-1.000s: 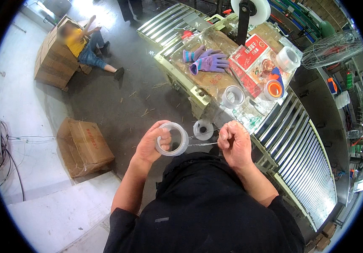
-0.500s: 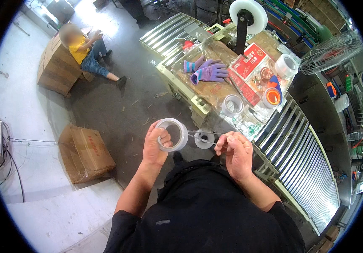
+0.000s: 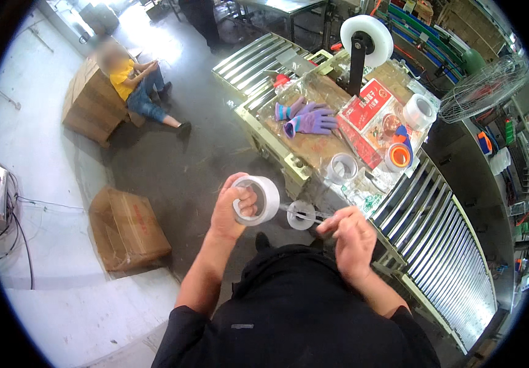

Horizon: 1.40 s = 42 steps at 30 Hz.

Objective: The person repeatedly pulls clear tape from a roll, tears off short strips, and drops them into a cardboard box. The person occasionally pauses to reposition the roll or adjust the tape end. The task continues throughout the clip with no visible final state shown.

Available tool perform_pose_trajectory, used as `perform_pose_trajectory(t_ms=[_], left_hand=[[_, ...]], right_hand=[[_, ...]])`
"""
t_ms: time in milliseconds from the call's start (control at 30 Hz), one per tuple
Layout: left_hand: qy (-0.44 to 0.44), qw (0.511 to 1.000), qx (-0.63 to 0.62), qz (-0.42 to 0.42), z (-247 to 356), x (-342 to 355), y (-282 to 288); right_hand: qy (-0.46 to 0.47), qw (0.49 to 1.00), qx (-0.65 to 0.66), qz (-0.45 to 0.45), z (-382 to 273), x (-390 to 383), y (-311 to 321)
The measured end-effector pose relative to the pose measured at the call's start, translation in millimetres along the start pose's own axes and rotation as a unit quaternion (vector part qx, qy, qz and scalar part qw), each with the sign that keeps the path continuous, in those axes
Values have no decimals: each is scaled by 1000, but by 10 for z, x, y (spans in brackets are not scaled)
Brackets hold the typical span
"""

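Centrally, your left hand holds a clear tape roll, its fingers curled through the ring and clamped around the wall. Just right of it, your blurred right hand has its fingers together on a thin tape strip running from that roll. Grey floor spreads from the center toward the upper left, bounded by a cardboard box at left and a seated person at upper left. The slanting edge of the bench borders that floor at upper right; purple gloves lie inside it. At right, a roller conveyor lies past your right hand.
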State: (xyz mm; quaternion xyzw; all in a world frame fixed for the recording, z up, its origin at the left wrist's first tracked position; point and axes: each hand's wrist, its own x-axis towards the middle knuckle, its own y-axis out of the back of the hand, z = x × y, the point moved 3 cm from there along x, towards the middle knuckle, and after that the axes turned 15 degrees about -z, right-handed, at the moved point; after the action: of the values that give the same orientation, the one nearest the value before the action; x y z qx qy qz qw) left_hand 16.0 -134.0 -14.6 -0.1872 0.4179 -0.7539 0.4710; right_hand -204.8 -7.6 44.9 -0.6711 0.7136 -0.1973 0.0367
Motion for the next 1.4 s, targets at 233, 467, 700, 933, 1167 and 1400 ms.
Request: perform_pose_trajectory(t_ms=[233, 467, 700, 933, 1167, 1400], left_hand=[[192, 977, -18, -93, -10, -132, 3], [308, 938, -75, -140, -165, -256, 66], [316, 875, 263, -256, -556, -345, 228], [257, 746, 568, -232, -491, -314, -417], [-54, 629, 713, -306, -351, -454, -574], [191, 609, 693, -336, -318, -421, -783]], right_hand=[[-81, 996, 33, 4, -307, 433, 306], [-95, 994, 50, 29, -268, 745, 535], [-118, 987, 106, -33, -328, 834, 435], [-119, 947, 271, -125, -427, 542, 87], [13, 1000, -5, 15, -425, 481, 491], [-84, 989, 8, 119, -274, 200, 780]])
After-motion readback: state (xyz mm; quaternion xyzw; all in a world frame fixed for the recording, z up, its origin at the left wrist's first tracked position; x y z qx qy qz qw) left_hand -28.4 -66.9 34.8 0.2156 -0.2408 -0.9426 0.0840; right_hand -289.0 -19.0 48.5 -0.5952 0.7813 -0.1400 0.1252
